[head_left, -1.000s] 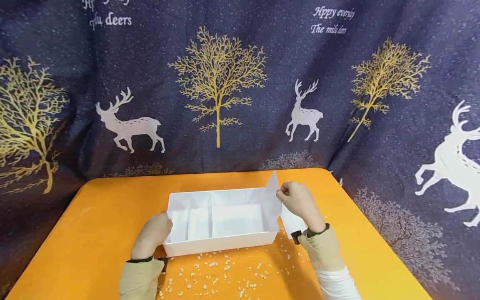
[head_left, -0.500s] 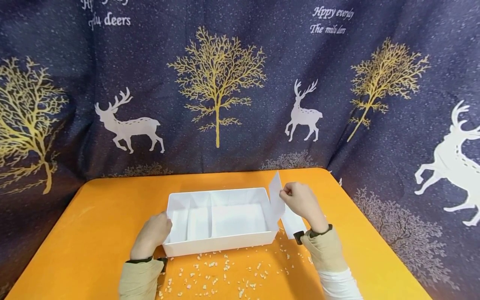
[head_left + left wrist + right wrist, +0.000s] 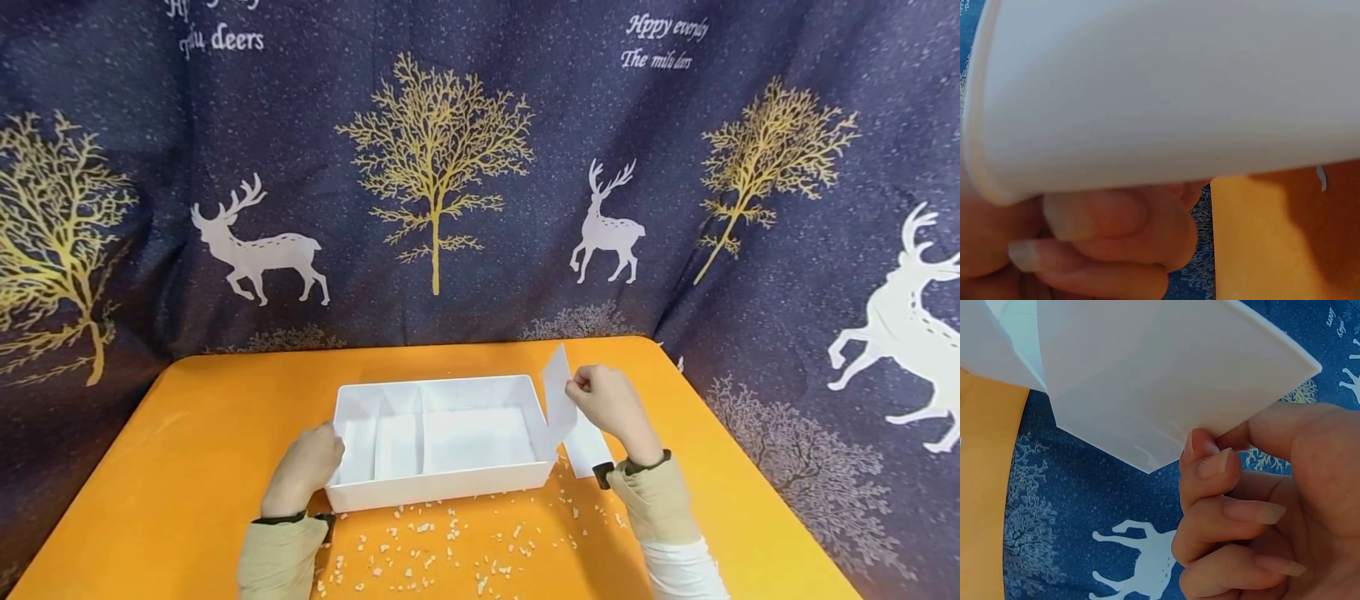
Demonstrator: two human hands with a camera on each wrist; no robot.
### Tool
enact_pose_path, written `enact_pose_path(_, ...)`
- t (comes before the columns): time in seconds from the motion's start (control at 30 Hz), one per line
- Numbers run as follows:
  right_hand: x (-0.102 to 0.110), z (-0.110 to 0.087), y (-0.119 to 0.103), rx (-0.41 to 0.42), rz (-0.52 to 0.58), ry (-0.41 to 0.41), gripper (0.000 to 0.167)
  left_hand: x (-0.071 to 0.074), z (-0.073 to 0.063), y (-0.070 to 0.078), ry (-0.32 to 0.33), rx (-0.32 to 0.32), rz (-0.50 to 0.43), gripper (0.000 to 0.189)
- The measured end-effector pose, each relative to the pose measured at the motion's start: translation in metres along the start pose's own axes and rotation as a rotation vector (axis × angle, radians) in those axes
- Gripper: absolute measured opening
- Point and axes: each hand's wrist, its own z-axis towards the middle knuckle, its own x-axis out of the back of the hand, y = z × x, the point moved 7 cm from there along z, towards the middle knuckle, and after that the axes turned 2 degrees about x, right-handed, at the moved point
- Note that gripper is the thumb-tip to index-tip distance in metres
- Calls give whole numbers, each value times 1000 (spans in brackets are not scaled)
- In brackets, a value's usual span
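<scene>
A long white divided box lies on the orange table, with two upright partitions inside its left half. My left hand grips the box's left end, its fingers curled against the wall; close up, the left wrist view shows fingertips under the white wall. At the opposite end, my right hand pinches the edge of a thin white divider panel between thumb and forefinger. The panel stands upright and tilted, and its lower part overlaps the box's right end. In the right wrist view, the panel has slight creases near the pinch.
Another flat white piece lies on the table below my right hand. Many small pale crumbs are scattered in front of the box. A dark cloth printed with deer and trees hangs behind and at the sides.
My right hand has moved a little to the right, drawing the white divider panel outward from the box's right end. The left hand and the box stay in place.
</scene>
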Motion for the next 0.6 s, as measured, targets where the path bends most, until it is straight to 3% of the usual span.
enact_pose_path(0.6, 6, -5, 6, 5, -9, 14, 39, 0, 0, 0, -10, 0, 7, 37)
